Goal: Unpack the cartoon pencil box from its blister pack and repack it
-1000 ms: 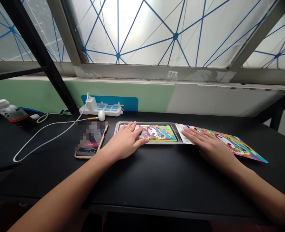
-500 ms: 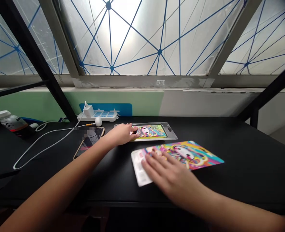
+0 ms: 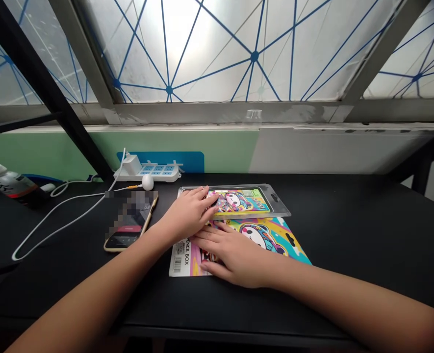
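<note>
My left hand lies flat, fingers extended, on the left part of a clear plastic blister pack. Inside that pack is a colourful pencil box with a cartoon character on its lid. Just in front of it, my right hand rests flat with fingers spread on a bright printed backing card. The card bears the words "PENCIL BOX" and a barcode at its left end. Its far edge meets the near edge of the plastic pack. Both hands partly cover what they touch, and their fingers nearly meet.
A phone lies left of my left forearm on the black desk. Behind it are a white power strip, a looping white cable and a small white round object. A bottle stands far left.
My right hand has slid the card leftward and turned it, bringing it up against the plastic pack. My left hand stays on the pack. The camera view has shifted slightly.
</note>
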Demonstrator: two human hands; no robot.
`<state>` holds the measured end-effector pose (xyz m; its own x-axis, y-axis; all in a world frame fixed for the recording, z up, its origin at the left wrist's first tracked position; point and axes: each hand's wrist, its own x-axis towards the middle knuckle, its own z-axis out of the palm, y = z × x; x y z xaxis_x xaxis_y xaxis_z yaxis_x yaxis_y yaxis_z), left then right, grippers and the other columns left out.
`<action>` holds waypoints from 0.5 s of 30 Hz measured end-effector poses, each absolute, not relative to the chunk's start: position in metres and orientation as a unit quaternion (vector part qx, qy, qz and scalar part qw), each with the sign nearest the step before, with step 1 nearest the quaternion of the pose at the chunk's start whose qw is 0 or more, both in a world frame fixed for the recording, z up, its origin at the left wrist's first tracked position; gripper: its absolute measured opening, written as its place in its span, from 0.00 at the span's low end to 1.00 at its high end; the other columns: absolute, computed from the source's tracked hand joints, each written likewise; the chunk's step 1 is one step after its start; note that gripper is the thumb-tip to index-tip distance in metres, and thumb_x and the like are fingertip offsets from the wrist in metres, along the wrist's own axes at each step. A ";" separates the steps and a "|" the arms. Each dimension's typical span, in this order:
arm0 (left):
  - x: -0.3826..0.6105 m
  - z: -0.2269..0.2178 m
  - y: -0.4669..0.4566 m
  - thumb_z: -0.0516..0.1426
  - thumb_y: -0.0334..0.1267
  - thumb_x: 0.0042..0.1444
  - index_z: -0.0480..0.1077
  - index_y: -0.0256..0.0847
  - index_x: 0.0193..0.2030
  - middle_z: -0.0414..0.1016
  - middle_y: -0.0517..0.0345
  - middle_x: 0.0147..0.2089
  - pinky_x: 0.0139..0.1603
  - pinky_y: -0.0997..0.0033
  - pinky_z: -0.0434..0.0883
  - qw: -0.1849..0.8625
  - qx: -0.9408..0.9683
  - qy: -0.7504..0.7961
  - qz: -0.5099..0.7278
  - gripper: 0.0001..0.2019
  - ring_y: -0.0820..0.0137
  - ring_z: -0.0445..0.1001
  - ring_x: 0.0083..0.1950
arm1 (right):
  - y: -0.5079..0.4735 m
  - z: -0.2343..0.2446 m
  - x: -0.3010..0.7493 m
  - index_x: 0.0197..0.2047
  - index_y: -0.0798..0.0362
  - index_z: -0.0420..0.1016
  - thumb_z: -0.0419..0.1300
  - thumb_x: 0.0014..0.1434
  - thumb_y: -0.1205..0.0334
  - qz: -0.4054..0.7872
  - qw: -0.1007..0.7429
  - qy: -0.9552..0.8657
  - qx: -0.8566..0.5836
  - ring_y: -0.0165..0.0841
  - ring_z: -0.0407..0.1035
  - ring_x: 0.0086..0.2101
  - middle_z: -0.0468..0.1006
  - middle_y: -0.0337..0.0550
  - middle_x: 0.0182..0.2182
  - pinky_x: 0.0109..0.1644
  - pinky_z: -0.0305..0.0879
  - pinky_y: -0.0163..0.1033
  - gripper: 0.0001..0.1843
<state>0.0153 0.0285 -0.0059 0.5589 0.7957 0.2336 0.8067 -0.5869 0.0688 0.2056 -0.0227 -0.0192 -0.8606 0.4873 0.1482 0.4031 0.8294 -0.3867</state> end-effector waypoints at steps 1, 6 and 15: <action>0.015 -0.006 0.029 0.46 0.47 0.73 0.66 0.41 0.70 0.64 0.40 0.72 0.69 0.51 0.62 0.020 -0.884 -0.452 -0.118 0.24 0.53 0.63 0.73 | -0.024 -0.020 0.206 0.69 0.51 0.64 0.51 0.72 0.54 0.178 0.120 -0.948 -0.235 0.37 0.55 0.69 0.67 0.50 0.68 0.73 0.44 0.49 0.26; 0.013 -0.007 0.031 0.48 0.46 0.73 0.68 0.42 0.68 0.65 0.41 0.71 0.68 0.49 0.64 0.013 -0.884 -0.450 -0.125 0.23 0.52 0.64 0.72 | -0.024 -0.020 0.207 0.68 0.52 0.66 0.53 0.71 0.54 0.194 0.126 -0.946 -0.229 0.39 0.55 0.69 0.67 0.50 0.68 0.74 0.43 0.50 0.25; 0.011 -0.011 0.035 0.52 0.43 0.70 0.75 0.41 0.61 0.74 0.43 0.64 0.66 0.49 0.67 0.014 -0.882 -0.432 -0.185 0.19 0.53 0.70 0.68 | -0.023 -0.026 0.206 0.54 0.54 0.76 0.56 0.70 0.59 0.125 0.195 -0.951 -0.205 0.40 0.69 0.57 0.78 0.52 0.56 0.64 0.61 0.47 0.15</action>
<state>0.0106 0.0347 -0.0114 0.5578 0.7578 0.3384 0.7685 -0.6256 0.1341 0.2058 -0.0226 -0.0259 -0.8399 0.4388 0.3193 0.3415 0.8846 -0.3175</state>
